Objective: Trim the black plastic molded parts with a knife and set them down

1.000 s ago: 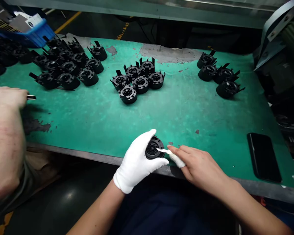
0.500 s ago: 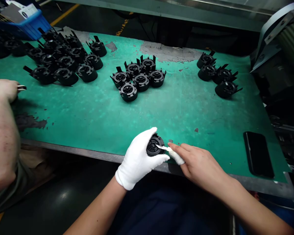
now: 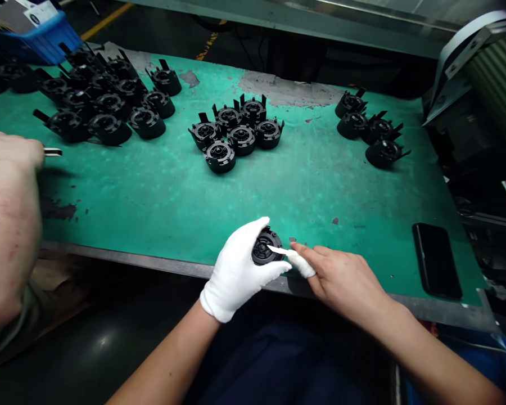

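Note:
In a white glove, my left hand [image 3: 240, 270] grips a round black plastic part [image 3: 266, 246], its ribbed face turned up towards me. My right hand [image 3: 341, 275] is bare apart from a white covering on the thumb. Its fingers are closed on a small knife [image 3: 279, 250] with a pale pointed blade. The blade reaches over the face of the part, its tip close to the centre. Whether the edge touches the plastic I cannot tell. The knife's handle is hidden inside my right hand.
Similar black parts stand in groups on the green mat [image 3: 185, 208]: a middle cluster [image 3: 240, 138], a right group [image 3: 373, 129] and a larger left group [image 3: 105, 107]. A phone [image 3: 437, 261] lies at right. Another person's hand [image 3: 12, 152] is at left, near a blue crate [image 3: 50, 39].
The view has shifted slightly. The knife blade lies a little flatter over the part, which my left hand still grips. The other person's hand at left has moved rightward.

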{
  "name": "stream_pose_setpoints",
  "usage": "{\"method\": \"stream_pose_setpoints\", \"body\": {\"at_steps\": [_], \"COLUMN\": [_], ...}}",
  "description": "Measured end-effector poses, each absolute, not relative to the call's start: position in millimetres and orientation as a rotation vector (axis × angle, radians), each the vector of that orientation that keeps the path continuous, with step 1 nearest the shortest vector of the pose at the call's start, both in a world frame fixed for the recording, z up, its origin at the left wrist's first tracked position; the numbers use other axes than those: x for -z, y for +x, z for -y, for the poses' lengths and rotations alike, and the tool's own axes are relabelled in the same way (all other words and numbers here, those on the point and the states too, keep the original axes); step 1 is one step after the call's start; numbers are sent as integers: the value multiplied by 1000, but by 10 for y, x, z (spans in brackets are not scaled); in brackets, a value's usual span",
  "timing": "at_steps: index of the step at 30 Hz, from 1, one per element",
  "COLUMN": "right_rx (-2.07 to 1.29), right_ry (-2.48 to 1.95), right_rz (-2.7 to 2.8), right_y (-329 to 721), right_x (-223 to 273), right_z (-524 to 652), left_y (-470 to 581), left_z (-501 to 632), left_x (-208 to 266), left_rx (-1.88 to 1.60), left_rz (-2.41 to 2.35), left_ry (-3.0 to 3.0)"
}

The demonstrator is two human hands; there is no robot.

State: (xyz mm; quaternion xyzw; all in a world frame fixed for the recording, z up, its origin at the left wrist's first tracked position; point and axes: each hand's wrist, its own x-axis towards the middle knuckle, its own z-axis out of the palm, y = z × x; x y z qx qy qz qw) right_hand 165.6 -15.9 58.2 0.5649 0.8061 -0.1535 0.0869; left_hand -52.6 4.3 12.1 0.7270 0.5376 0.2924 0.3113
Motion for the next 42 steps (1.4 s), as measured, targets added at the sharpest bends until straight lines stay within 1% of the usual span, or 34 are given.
{"method": "stream_pose_setpoints", "body": {"at_steps": [11,16,19,25,30,35,39,42], "right_rx": [422,471,556,752,616,428,375,403], "right_ry": [1835,1943,1979,1755,1653,1780,1838,1849], "right_rz": [-2254,-2232,-2290,-2463,-2440,-2314,-2235,-2232], "right_y": [1487,1456,1535,1751,1741,1588,1497,1509], "right_x": [-635,-559,-531,-553,-564,-630,-648,-612], "right_z": [279,374,363,132,35,185,269,266], "left_y": [-529,-480,-487,-531,-535,-527,-526,-530], "left_z": [-29,-6,-19,-71,-76,-50,-45,-52], "left_x": [-48,8,25,1,9,51,68,60], "left_rx": [-820,-910,-913,-899,-894,-939,-945,-930], "left_rz": [-1398,-1412,-1392,-1358,-1367,-1381,-1383,-1380], "left_ry": [1923,1855,1882,2004,2021,2006,2005,2008]}}
